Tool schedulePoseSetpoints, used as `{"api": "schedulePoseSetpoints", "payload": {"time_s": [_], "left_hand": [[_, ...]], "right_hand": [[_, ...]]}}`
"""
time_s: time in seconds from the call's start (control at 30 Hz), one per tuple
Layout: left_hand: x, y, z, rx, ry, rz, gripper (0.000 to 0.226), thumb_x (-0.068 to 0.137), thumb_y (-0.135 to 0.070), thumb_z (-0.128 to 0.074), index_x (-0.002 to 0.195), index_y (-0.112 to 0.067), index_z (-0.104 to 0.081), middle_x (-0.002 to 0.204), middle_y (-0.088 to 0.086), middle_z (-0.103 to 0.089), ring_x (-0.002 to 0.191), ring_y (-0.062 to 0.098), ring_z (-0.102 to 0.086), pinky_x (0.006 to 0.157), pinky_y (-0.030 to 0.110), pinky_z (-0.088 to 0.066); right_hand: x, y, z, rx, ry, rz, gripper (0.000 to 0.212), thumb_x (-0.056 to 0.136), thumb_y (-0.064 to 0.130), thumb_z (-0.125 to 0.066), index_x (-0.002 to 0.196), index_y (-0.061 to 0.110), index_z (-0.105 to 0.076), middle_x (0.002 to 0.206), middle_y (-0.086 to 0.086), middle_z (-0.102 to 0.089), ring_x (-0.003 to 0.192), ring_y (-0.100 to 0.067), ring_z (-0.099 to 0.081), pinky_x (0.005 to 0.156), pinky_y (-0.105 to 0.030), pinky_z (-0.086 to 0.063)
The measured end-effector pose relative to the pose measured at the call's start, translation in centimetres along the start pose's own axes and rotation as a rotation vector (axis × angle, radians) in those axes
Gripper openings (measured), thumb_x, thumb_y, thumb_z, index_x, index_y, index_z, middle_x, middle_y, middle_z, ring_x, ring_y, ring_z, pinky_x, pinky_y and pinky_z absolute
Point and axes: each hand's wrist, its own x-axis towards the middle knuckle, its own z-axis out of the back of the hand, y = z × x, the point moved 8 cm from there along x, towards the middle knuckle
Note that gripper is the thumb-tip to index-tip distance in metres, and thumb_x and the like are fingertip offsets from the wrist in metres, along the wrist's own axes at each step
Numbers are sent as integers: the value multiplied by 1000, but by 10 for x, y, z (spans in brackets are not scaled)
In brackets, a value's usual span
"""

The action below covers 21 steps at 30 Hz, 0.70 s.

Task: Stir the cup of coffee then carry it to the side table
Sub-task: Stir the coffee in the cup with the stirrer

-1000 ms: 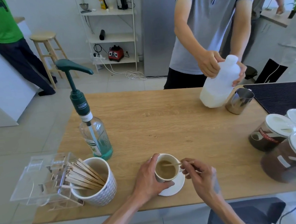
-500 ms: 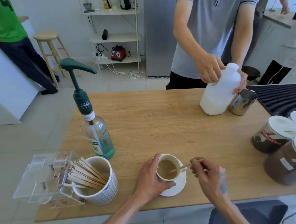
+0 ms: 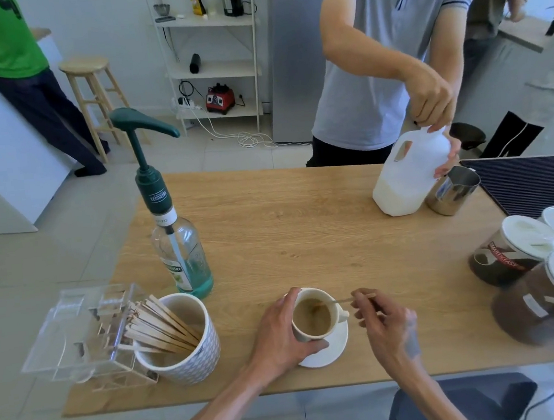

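Brimming white cup (image 3: pixel 313 318), tan coffee (image 3: pixel 311 315) inside

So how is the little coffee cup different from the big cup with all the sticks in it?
The coffee cup is small, plain white, and sits on a saucer; the stick cup is bigger, patterned, and stands right on the table. The coffee cup holds milky coffee and one stirrer; the stick cup holds many wooden sticks. The left hand grips only the coffee cup. Both stand upright.
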Motion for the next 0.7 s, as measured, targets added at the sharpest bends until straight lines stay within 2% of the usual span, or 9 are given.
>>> {"api": "schedulePoseSetpoints", "payload": {"time_s": [0.13,0.27,0.33,0.5,0.63,0.7], "left_hand": [[1,-1,0,-15,3,-10,94,59,-63,-87,137,-31,-46,125,-15,-63,114,13,-60,98,40,-52],[0,0,0,-12,-6,-10,98,59,-65,-86,141,-30,-45,131,-13,-61,120,14,-58,102,40,-50],[0,0,0,-14,-2,-9,97,59,-65,-85,140,-32,-45,130,-14,-61,118,14,-58,101,40,-50],[0,-1,1,-15,-3,-12,95,59,-65,-85,139,-33,-44,127,-15,-62,116,13,-59,99,40,-51],[-1,-1,1,-9,-9,-12,97,59,-66,-85,140,-33,-43,130,-15,-60,118,13,-58,101,39,-50],[-1,-2,1,-4,-8,-16,96,59,-66,-85,139,-34,-43,129,-16,-60,118,12,-58,101,39,-50]], "right_hand": [[-8,9,-12,61,152,18,13,88,3,-70,85,14,-76,68,7,-75,57,-8,-71,51,-40,-61],[1,-7,7,-35,0,-15,9,91,10,-67,87,12,-75,67,4,-74,56,-9,-70,52,-44,-60],[2,-1,2,-30,-19,4,8,91,11,-68,90,12,-76,73,2,-75,59,-9,-71,53,-44,-60],[-8,5,-11,84,170,-43,17,89,4,-70,84,19,-76,67,8,-75,59,-9,-72,53,-41,-61],[0,-11,8,-12,-6,-66,10,91,10,-67,86,10,-76,66,5,-73,55,-9,-69,53,-44,-60],[-1,-2,1,9,-1,-46,8,90,9,-69,89,12,-77,70,4,-75,57,-7,-70,54,-42,-61]]}}
